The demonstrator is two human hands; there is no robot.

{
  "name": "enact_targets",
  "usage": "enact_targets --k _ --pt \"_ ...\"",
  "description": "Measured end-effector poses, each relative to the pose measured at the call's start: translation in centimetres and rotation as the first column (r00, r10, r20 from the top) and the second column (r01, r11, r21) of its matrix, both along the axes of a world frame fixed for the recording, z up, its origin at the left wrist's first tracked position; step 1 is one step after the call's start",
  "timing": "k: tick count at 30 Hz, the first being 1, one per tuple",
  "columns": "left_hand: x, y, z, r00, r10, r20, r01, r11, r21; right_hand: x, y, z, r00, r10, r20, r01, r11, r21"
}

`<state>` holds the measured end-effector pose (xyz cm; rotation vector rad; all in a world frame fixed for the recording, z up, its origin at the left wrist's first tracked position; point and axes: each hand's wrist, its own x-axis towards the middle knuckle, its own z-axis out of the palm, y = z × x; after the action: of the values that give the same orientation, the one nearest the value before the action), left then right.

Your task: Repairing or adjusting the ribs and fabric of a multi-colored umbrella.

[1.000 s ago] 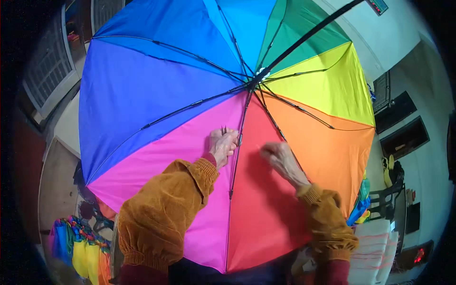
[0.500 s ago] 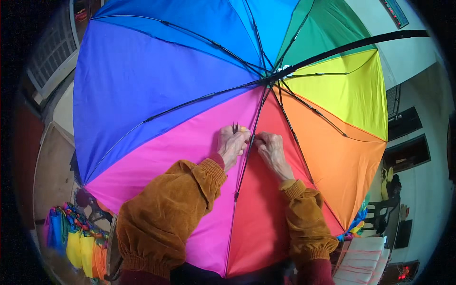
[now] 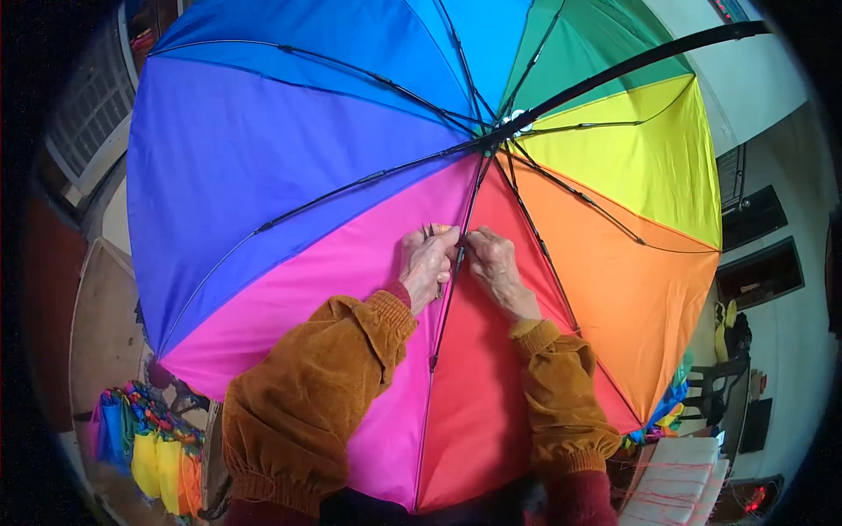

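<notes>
Open rainbow fabric umbrella (image 3: 377,250) at centre, canopy cut off at 12 o'clock. Right hand (image 3: 494,263): fingertips hidden at slim black rib (image 3: 433,360) toward 6 o'clock, can't tell grip. Left hand (image 3: 427,265): clenched round one dark pointed tool (image 3: 428,231), probably metal, mostly covered. Eight panels (image 3: 478,394), eight ribs.

The umbrella (image 3: 438,197) is spread open, and its inner side is facing the viewer. Its smooth cloth has panels of pink, red, orange, yellow, green, two blues and violet. Black ribs (image 3: 373,177) go out from the centre, beside which a white piece (image 3: 518,121) is seen, and the black shaft (image 3: 617,67) leads to the upper right. Near the pink-red seam, a small dark pointed tool (image 3: 427,232) stands tips upward, mostly hidden
</notes>
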<state>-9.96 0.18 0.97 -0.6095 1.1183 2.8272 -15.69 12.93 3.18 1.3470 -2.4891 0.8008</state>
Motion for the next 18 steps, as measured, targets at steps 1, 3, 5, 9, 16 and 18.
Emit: enact_targets --k 1,3,5,9,16,18 --pt "0.0 -0.1 0.0 1.0 0.012 0.012 -0.012 0.999 -0.052 0.5 -0.5 0.3 1.0 0.005 0.007 -0.005 1.0 0.001" --pt "0.1 -0.3 -0.1 0.999 0.038 0.035 -0.033 0.988 -0.15 2.0 -1.3 0.9 0.988 -0.11 -0.112 0.111 0.994 0.005" --pt "-0.5 -0.2 -0.4 0.998 0.059 -0.03 -0.065 0.956 -0.286 3.2 -1.4 1.4 0.968 -0.173 -0.181 0.179 0.984 0.018" --pt "-0.4 -0.6 -1.2 0.979 0.134 -0.154 -0.199 0.795 -0.573 5.5 -1.8 0.5 0.96 -0.276 -0.051 0.268 0.956 -0.117" --pt "0.8 -0.9 0.2 0.934 0.348 -0.08 -0.351 0.857 -0.378 6.1 -1.4 -0.5 0.907 -0.357 0.225 0.375 0.926 -0.04" --pt "1.1 -1.1 0.9 0.972 0.235 -0.007 -0.23 0.942 -0.244 6.0 -1.3 -0.7 0.907 -0.332 0.258 0.36 0.93 -0.067"
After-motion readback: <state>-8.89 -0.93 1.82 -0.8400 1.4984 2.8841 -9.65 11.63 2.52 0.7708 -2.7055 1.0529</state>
